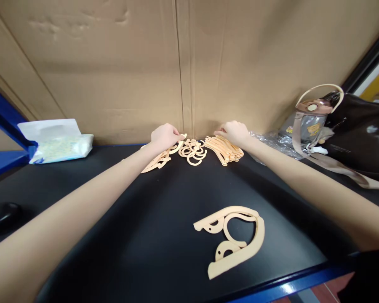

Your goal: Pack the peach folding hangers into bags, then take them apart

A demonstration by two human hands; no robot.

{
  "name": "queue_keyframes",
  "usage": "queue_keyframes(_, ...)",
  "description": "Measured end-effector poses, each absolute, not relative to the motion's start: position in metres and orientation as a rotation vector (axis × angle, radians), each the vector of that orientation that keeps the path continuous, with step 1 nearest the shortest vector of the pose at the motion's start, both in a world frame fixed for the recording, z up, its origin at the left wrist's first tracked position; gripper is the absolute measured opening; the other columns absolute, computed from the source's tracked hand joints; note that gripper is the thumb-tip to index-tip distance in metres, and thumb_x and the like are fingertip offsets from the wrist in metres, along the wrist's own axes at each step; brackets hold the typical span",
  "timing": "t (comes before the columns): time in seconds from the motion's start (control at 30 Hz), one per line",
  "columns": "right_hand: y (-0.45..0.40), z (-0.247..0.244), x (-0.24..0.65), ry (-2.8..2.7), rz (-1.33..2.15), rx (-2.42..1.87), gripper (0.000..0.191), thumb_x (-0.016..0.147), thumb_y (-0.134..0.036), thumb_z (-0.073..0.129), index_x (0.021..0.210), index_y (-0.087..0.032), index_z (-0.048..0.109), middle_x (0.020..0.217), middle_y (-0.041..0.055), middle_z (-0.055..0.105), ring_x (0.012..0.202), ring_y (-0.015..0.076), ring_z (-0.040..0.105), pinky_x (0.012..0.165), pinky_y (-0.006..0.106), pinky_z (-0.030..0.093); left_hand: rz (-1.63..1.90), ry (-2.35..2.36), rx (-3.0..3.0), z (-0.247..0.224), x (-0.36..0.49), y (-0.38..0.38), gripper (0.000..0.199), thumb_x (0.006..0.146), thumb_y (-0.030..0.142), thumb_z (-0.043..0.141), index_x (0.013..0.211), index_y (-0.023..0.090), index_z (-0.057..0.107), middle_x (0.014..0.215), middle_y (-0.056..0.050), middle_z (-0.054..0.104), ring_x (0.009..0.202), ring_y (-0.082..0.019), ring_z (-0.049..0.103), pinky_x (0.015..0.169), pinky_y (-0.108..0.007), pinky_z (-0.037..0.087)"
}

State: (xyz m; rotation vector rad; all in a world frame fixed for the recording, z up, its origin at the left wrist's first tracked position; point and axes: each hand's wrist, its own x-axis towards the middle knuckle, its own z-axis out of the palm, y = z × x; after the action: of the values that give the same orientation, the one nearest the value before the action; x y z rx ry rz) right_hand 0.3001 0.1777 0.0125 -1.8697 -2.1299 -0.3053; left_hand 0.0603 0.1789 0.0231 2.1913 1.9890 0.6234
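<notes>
My left hand (pixel 166 135) is closed at the back of the table, its fingertips pinching a curved beige hanger arm (pixel 176 148). More long beige hanger arms (pixel 158 162) lie partly hidden beneath this hand. My right hand (pixel 233 132) is closed over the back of a pile of slim beige plastic strips (pixel 225 149); what its fingertips grip is hidden. Between the hands sits a heap of beige hooks (pixel 193 151). Nearer me lies a folding hanger (pixel 254 242), its two arms folded inward and its curved hook lying between them.
A cardboard wall (pixel 126 63) closes off the back of the black table (pixel 145 235). A pack of wipes (pixel 61 147) stands at left, with a black rounded object (pixel 1 216) nearer. At right are clear plastic wrap (pixel 271 145), a strapped water bottle (pixel 309 124) and a dark bag (pixel 360 130).
</notes>
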Motion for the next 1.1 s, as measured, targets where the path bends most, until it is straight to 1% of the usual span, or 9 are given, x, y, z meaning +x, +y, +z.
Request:
queue_keyframes(0.13,0.161,0.018,0.294,-2.142,-0.351,-1.802,0.04,0.093,-0.046,0.043,0.093,-0.018,0.072,0.092,0.0084,0.072,0.083,0.021,0.063,0.064,0.029,0.038,0.59,2.059,2.23,0.022,0.056,0.182,0.022,0.072,0.043,0.066,0.072,0.021,0.072,0.08,-0.007,0.07,0.081,-0.027,0.064,0.065,-0.034,0.043)
queue_keyframes(0.4,0.112,0.026,0.286,-2.228,-0.424,-1.652,0.036,0.094,-0.041,0.041,0.094,-0.019,0.07,0.092,0.0046,0.071,0.078,0.0191,0.063,0.057,0.028,0.03,0.539,2.038,2.258,0.023,0.039,0.186,0.025,0.073,0.046,0.066,0.082,0.024,0.072,0.084,-0.005,0.072,0.079,-0.025,0.065,0.065,-0.033,0.045)
queue_keyframes(0.57,0.089,0.025,0.29,-2.274,-0.401,-1.569,0.035,0.095,-0.041,0.042,0.096,-0.02,0.07,0.088,0.0032,0.07,0.077,0.0189,0.062,0.057,0.027,0.031,0.484,2.039,2.293,0.022,0.032,0.193,0.029,0.066,0.044,0.073,0.086,0.023,0.071,0.094,-0.006,0.073,0.086,-0.026,0.065,0.067,-0.033,0.047)
queue_keyframes(0.63,0.078,0.025,0.295,-2.292,-0.371,-1.523,0.033,0.095,-0.039,0.044,0.095,-0.019,0.069,0.088,0.0033,0.069,0.08,0.0191,0.062,0.058,0.027,0.033,0.476,2.056,2.316,0.023,0.031,0.193,0.03,0.067,0.041,0.074,0.09,0.021,0.07,0.097,-0.007,0.072,0.087,-0.026,0.065,0.067,-0.033,0.047)
queue_keyframes(0.73,0.059,0.028,0.305,-2.35,-0.269,-1.441,0.029,0.095,-0.036,0.045,0.096,-0.019,0.069,0.091,0.0033,0.069,0.079,0.0178,0.062,0.062,0.027,0.037,0.506,2.076,2.389,0.029,0.033,0.182,0.028,0.077,0.038,0.063,0.098,0.02,0.067,0.102,-0.009,0.071,0.088,-0.027,0.065,0.069,-0.035,0.048)
queue_keyframes(0.83,0.038,0.029,0.31,-2.479,-0.104,-1.333,0.023,0.094,-0.033,0.048,0.098,-0.021,0.068,0.094,0.0017,0.07,0.081,0.0167,0.063,0.069,0.028,0.042,0.518,1.98,2.585,0.03,0.038,0.16,0.027,0.086,0.035,0.049,0.102,0.021,0.065,0.104,-0.008,0.069,0.096,-0.029,0.063,0.077,-0.039,0.048)
queue_keyframes(0.93,0.018,0.028,0.308,-2.6,-0.045,-1.248,0.022,0.094,-0.032,0.049,0.103,-0.021,0.067,0.1,0.0021,0.07,0.088,0.0179,0.064,0.076,0.03,0.044,0.388,1.707,2.84,0.024,0.04,0.138,0.026,0.087,0.03,0.043,0.098,0.022,0.065,0.105,-0.006,0.068,0.109,-0.028,0.057,0.086,-0.038,0.046)
queue_keyframes(1.0,0.007,0.026,0.304,-2.654,-0.031,-1.2,0.024,0.095,-0.032,0.048,0.105,-0.02,0.066,0.101,0.0026,0.069,0.088,0.0178,0.064,0.075,0.03,0.045,0.295,1.549,2.937,0.017,0.037,0.13,0.031,0.087,0.024,0.04,0.108,0.022,0.063,0.111,-0.007,0.066,0.111,-0.026,0.055,0.089,-0.036,0.045)
queue_keyframes(1.1,-0.001,0.023,0.298,-2.696,0.009,-1.144,0.025,0.096,-0.031,0.047,0.106,-0.02,0.066,0.099,0.003,0.069,0.085,0.0171,0.065,0.073,0.029,0.046,0.23,1.464,2.987,0.009,0.029,0.13,0.042,0.086,0.019,0.037,0.125,0.02,0.052,0.115,-0.008,0.064,0.108,-0.025,0.057,0.092,-0.036,0.044)
